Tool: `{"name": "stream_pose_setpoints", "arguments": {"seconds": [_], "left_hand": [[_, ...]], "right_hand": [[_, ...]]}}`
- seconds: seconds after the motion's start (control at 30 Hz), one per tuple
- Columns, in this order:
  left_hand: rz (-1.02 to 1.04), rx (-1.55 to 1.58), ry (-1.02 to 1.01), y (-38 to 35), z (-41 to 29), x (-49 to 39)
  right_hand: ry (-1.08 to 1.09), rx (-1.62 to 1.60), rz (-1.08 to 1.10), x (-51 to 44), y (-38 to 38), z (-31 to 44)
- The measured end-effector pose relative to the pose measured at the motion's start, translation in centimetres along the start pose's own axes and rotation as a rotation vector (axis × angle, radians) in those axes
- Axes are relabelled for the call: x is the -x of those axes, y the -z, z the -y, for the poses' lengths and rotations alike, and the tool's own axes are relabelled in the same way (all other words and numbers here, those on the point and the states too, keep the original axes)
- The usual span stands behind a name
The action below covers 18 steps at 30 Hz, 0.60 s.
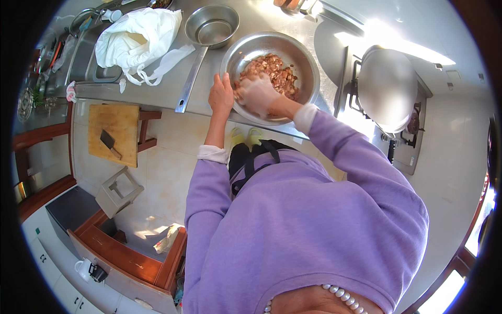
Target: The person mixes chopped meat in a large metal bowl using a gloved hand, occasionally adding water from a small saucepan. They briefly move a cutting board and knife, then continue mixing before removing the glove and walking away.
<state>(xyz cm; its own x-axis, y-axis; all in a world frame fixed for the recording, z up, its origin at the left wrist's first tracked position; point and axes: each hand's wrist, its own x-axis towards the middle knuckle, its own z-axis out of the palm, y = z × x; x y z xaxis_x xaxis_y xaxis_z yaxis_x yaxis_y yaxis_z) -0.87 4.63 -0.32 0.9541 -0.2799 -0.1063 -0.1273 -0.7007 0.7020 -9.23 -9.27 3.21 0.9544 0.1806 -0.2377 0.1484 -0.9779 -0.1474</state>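
A wide stainless steel bowl (311,68) stands at the front edge of the steel counter, with chopped raw meat (270,62) heaped in it. My left hand (220,94) grips the bowl's left rim. Inside the bowl my right hand (257,94) presses into the meat. It is blurred and looks covered by a thin translucent glove. Its fingertips are hidden, so its grip does not show. Left of the bowl a steel saucepan (211,25) rests on the counter, its long handle reaching past the front edge.
A white plastic bag (137,43) lies beside the sink (82,59) at the left. A large pot or lidded pan (388,86) covers part of the gas stove (419,129) on the right. Below, a cleaver (108,139) lies on a wooden board (96,121), near a plastic stool (117,192).
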Motion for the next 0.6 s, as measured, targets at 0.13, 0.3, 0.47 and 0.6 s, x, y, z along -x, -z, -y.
{"name": "stream_pose_setpoints", "arguments": {"seconds": [0.13, 0.3, 0.47, 0.6], "left_hand": [[0.0, -0.017, 0.004, -0.2, 0.2, 0.1], [0.014, -0.062, -0.015, -0.1, 0.3, -0.2], [0.033, -0.04, -0.006, 0.2, -0.1, -0.1], [0.032, -0.016, 0.024, -0.2, 0.0, 0.0]], "right_hand": [[-0.085, 0.02, -0.062, 6.7, -1.6, -3.5], [-0.315, -0.223, -0.118, 0.1, 1.1, -6.2], [-0.296, -0.192, 0.16, 1.7, 1.9, -1.4], [-0.365, -0.036, 0.03, 5.9, -0.2, -3.9]]}}
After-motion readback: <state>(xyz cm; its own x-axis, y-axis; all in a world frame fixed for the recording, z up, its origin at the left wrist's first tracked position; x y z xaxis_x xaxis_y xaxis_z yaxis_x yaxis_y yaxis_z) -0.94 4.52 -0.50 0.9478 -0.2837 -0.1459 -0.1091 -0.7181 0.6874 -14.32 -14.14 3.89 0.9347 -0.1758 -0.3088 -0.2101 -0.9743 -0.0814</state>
